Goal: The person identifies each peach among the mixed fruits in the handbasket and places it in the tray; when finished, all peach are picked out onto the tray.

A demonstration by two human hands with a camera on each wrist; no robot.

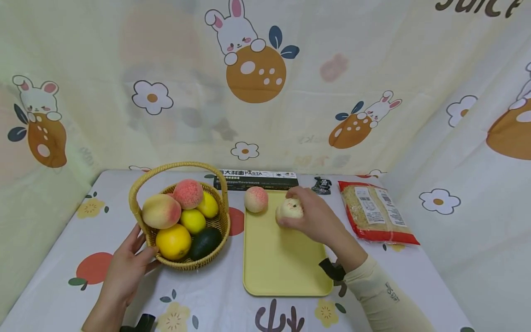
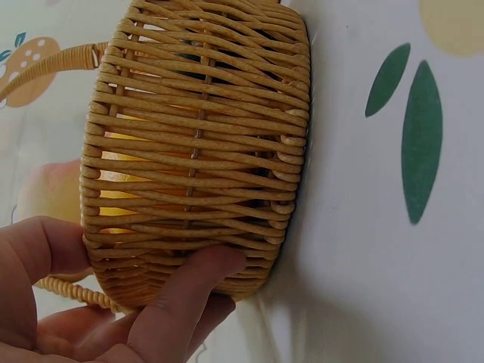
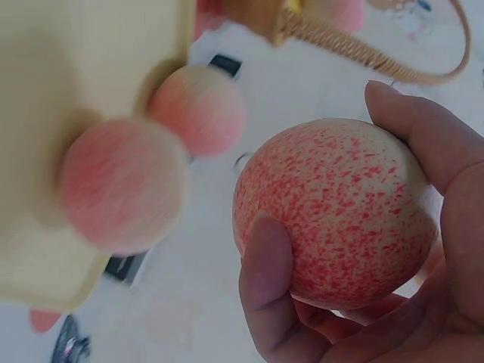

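My right hand (image 1: pixel 304 212) holds a peach (image 3: pixel 336 212), pale with red speckles, above the yellow tray (image 1: pixel 286 272). Its thumb and fingers curl round the fruit. Two more pink peaches rest on the tray in the right wrist view, a nearer peach (image 3: pixel 125 185) and a farther peach (image 3: pixel 198 111). In the head view only one of these peaches (image 1: pixel 256 199) shows, at the tray's far left corner. At the left, my left hand (image 1: pixel 130 267) grips the side of a wicker basket (image 2: pixel 197 166), thumb on the near wall, some fingers hidden behind.
Inside the basket lie two peaches (image 1: pixel 162 211), several yellow fruits (image 1: pixel 173 241) and a dark green avocado (image 1: pixel 205 243). A tall handle (image 1: pixel 182 164) arches over them. Behind the tray lies a black pasta box (image 1: pixel 257 181). A red-edged bag of grain (image 1: pixel 375 212) lies right.
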